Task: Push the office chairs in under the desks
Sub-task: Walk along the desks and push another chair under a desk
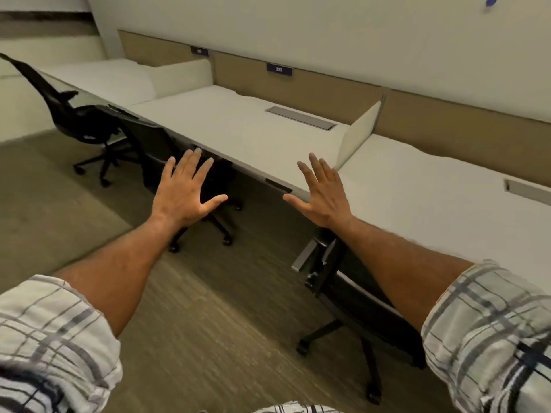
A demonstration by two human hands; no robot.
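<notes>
A long row of white desks (pixel 238 126) runs from far left to near right. A black office chair (pixel 155 150) stands tucked against the middle desk's front edge. My left hand (pixel 185 189) is held open in front of that chair's back, fingers spread; whether it touches the chair is unclear. My right hand (pixel 322 192) is open over the desk's front edge, holding nothing. A second black chair (pixel 351 293) sits under the near desk below my right forearm. A third black chair (pixel 74 114) stands out from the far left desk, turned sideways.
White divider panels (pixel 357 132) separate the desk bays, with tan back panels (pixel 328 84) behind. Grey cable hatches (pixel 301 117) are set into the desktops. Brown carpet (pixel 193 323) covers the aisle on the left.
</notes>
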